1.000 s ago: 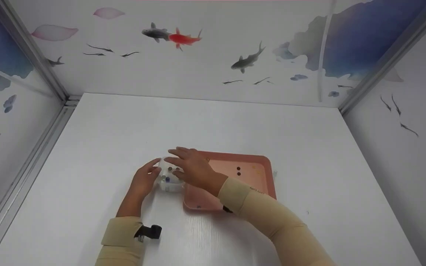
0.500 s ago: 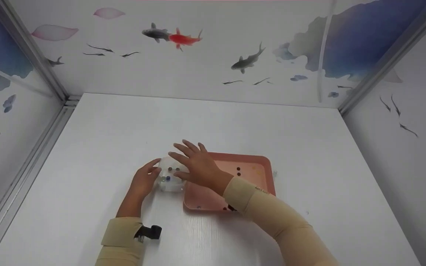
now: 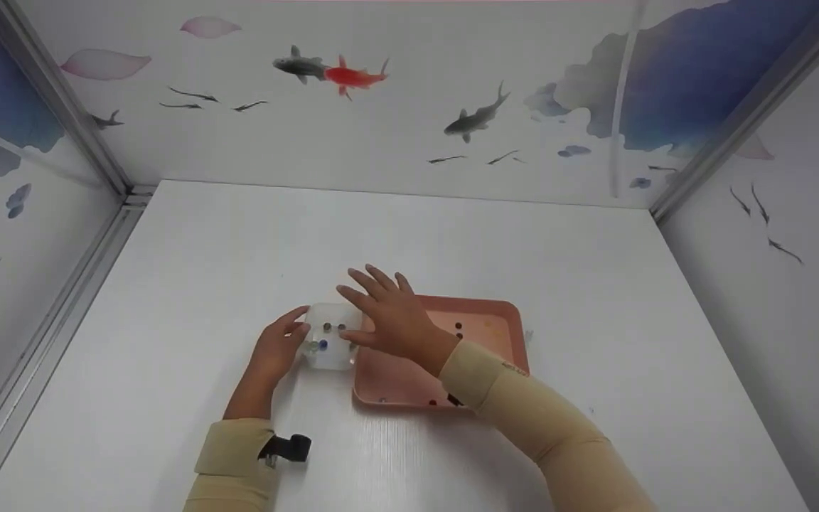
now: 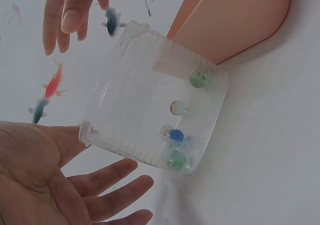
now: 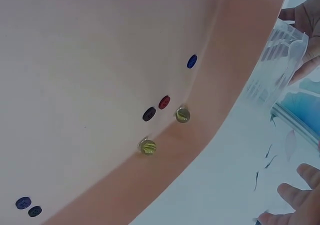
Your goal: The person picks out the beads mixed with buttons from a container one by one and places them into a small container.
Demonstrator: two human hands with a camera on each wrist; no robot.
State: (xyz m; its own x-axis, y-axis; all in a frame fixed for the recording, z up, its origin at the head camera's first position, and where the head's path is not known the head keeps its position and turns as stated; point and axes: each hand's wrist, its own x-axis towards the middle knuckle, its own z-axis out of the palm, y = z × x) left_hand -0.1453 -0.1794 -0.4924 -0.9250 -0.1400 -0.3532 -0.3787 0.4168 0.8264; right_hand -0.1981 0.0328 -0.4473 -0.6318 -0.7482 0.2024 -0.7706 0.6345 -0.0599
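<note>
A clear plastic box [image 3: 331, 353] stands at the left end of a salmon-pink tray [image 3: 511, 313]. Several glass marbles lie in it, among them a blue marble [image 4: 176, 136] and a green marble [image 4: 198, 79]. My left hand [image 3: 278, 350] touches the box's left side, its fingers fairly straight beside the wall. Over the tray's left end, my right hand [image 3: 399, 320] is spread with nothing in it; its thumb overlaps the box's right part in the head view. Two yellow-streaked marbles [image 5: 148, 147] and several buttons, including a red button [image 5: 164, 102], lie in the tray.
The white table [image 3: 239, 235] extends around box and tray. Printed panels [image 3: 395, 142] enclose it at the back and both sides. A black wrist camera [image 3: 296, 446] juts from my left sleeve [image 3: 233, 455].
My right hand has drawn back to the right from above the box, its fingers spreading wider and showing more of the marbles. My left hand and the box have stayed in place.
</note>
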